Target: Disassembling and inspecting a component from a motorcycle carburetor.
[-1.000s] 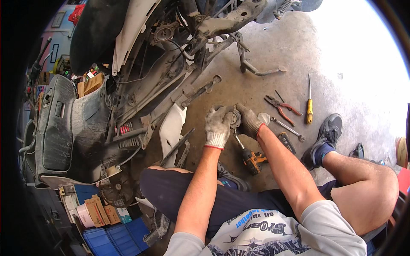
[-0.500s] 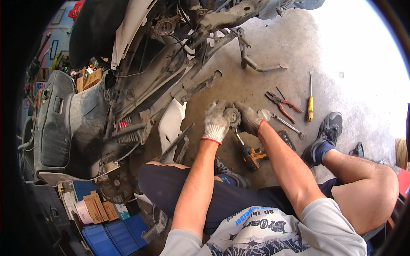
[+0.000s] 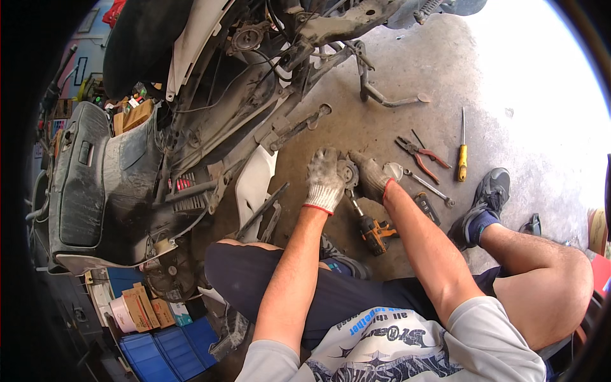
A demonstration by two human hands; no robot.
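Observation:
My left hand (image 3: 324,176), in a dirty white knit glove, curls against the left side of a round metal part (image 3: 347,174). My right hand (image 3: 370,176), in a matching glove, is closed on the part's right side. Both sets of fingertips are partly hidden. The part looks greasy, with a raised ring at its centre; I cannot tell its kind. Just below it lies an orange and black cordless drill (image 3: 378,236), its shiny bit end pointing up toward my hands. A pale round metal piece (image 3: 394,170) lies right beside my right hand.
Pliers (image 3: 421,156) with red handles, a ratchet wrench (image 3: 435,191), a yellow-handled screwdriver (image 3: 463,159) and a black battery pack (image 3: 427,208) lie on the concrete to the right. A partly stripped scooter frame (image 3: 223,137) fills the left, its stand (image 3: 388,102) reaching over the floor.
My left hand's fingers have shifted slightly on the round metal part. My right hand stays nearly in place, and the tools have not moved.

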